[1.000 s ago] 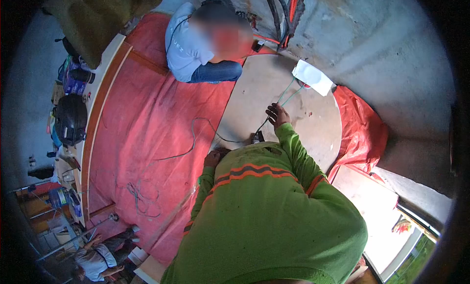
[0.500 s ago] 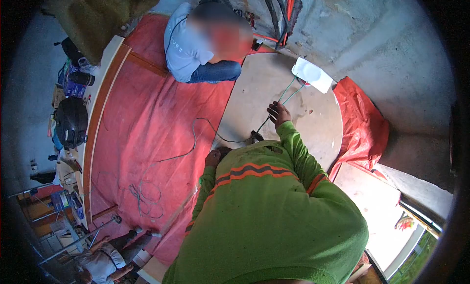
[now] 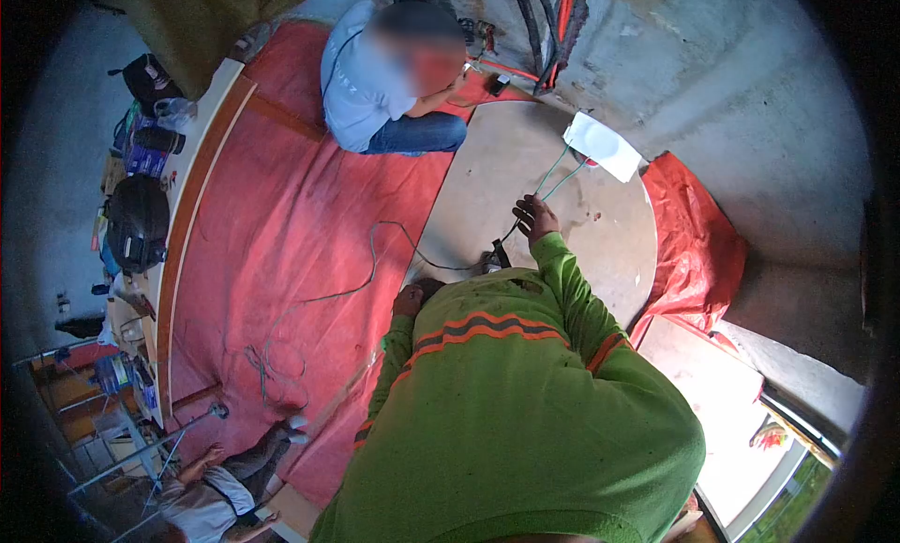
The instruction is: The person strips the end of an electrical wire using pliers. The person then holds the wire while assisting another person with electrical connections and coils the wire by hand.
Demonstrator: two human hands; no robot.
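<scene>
Wires (image 3: 552, 170) slant far-right from the right hand (image 3: 537, 218) toward a white panel (image 3: 605, 149); the left hand (image 3: 409, 300) is farther from it; whether either's fingers grip, I cannot tell.

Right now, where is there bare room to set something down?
On the pale board: between the right hand and bunched red sheet, and between the dark cable and seated co-worker. Crowded: from the right hand to the white panel, where green wires run.

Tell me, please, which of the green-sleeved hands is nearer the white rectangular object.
The right hand, extended towards the white object; the left hand is farther off, close beside the green shirt.
</scene>
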